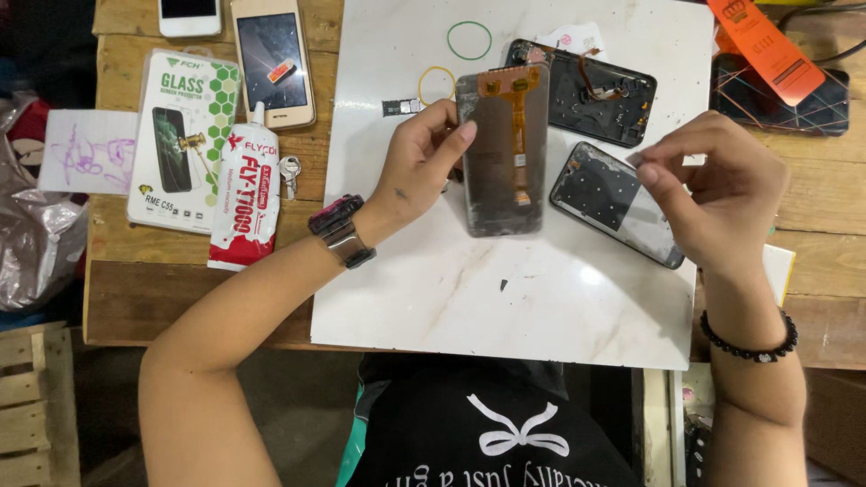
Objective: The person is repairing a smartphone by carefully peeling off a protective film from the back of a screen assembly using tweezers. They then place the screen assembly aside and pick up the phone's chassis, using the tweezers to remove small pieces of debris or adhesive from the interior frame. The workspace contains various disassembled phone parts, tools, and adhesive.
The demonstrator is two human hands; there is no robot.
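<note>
My left hand (418, 165) grips a removed phone screen panel (502, 153) by its left edge, back side up, with an orange flex cable running down it. The panel is held just above a white marble-look board (505, 289). My right hand (717, 185) hovers to the right with thumb and forefinger pinched together, perhaps on something tiny that I cannot make out. Under that hand lies a phone back cover (606, 194). An opened phone body (595, 90) rests farther back.
A glue tube (245, 194) and a screen-protector box (180, 140) lie left on the wooden table, with a key between tube and board. Two phones (271, 59) sit at the back left. Green (469, 41) and yellow (437, 84) rubber bands lie on the board. An orange tag and dark case are at back right.
</note>
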